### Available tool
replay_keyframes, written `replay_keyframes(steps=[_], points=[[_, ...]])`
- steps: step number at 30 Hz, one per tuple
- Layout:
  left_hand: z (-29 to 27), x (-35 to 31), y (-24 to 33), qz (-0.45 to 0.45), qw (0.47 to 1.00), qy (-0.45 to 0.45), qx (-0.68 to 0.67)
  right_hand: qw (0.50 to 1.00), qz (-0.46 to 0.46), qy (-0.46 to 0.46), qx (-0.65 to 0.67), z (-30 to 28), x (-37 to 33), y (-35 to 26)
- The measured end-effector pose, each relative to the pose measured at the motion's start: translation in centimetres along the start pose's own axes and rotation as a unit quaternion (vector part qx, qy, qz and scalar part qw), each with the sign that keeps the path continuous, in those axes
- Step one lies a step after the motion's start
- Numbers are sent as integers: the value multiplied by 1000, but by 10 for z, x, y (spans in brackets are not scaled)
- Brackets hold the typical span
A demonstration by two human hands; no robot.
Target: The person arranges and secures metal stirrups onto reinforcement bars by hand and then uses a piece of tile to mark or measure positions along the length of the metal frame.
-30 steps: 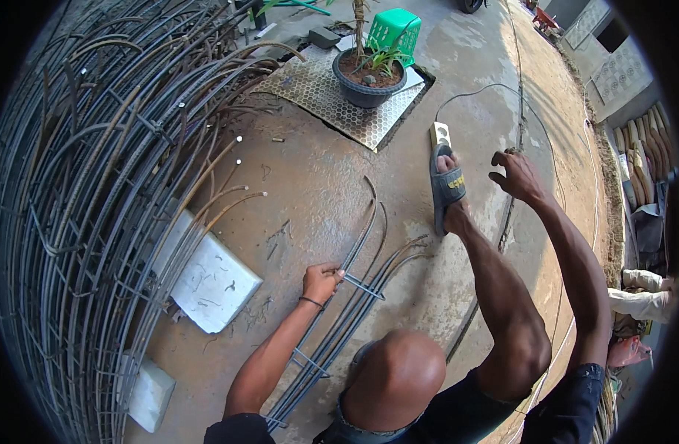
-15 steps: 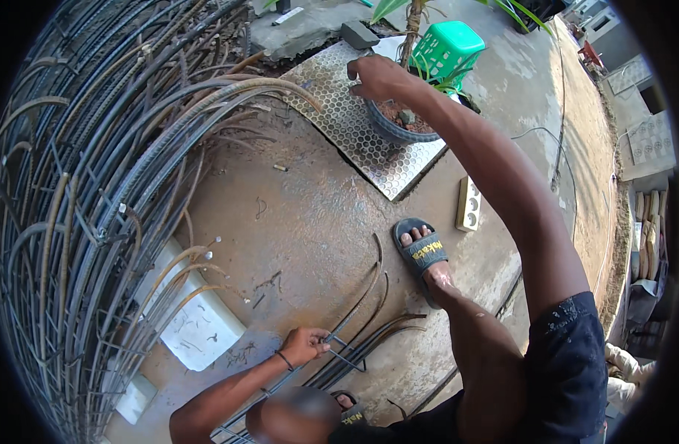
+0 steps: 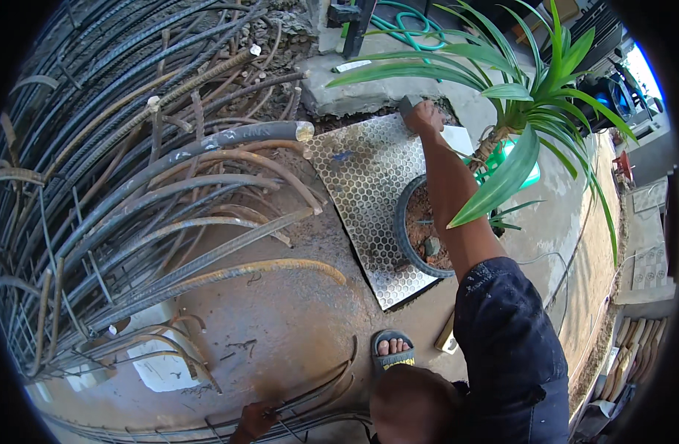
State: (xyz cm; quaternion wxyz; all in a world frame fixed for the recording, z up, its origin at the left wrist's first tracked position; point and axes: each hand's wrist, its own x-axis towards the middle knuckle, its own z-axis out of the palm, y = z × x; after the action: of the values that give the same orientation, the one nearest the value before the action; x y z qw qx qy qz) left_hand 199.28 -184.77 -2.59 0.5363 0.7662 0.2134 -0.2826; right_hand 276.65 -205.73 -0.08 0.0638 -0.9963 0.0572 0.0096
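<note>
Though it hovered earlier, the right hand touches the block.

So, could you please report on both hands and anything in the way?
Right hand on grey block, grip unclear. Left hand at steel bars, too dark to read. Possible obstacle: plant pot, partly hidden behind right forearm.

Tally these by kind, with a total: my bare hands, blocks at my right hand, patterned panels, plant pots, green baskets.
Bare hands, left hand and right hand: 2
Grey block: 1
Patterned panel: 1
Plant pot: 1
Green basket: 1
Total: 6
</note>
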Motion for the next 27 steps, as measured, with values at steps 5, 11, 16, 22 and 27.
replay_keyframes(steps=[5,11,16,22,27], points=[[1,-7,31,-41,998,46,1,982,-65,-56,-168,14,21,8],[6,1,23,20,998,53,24,994,-47,-23,-96,-3,21,12],[6,-8,25,-10,997,62,35,997,-68,-16,-17,-17,-30,-16],[9,4,18,32,999,32,28,941,37,-131,310,-47,-65,-28],[5,2,3,-13,999,22,-38,902,-162,-213,340,-113,-230,-53]])
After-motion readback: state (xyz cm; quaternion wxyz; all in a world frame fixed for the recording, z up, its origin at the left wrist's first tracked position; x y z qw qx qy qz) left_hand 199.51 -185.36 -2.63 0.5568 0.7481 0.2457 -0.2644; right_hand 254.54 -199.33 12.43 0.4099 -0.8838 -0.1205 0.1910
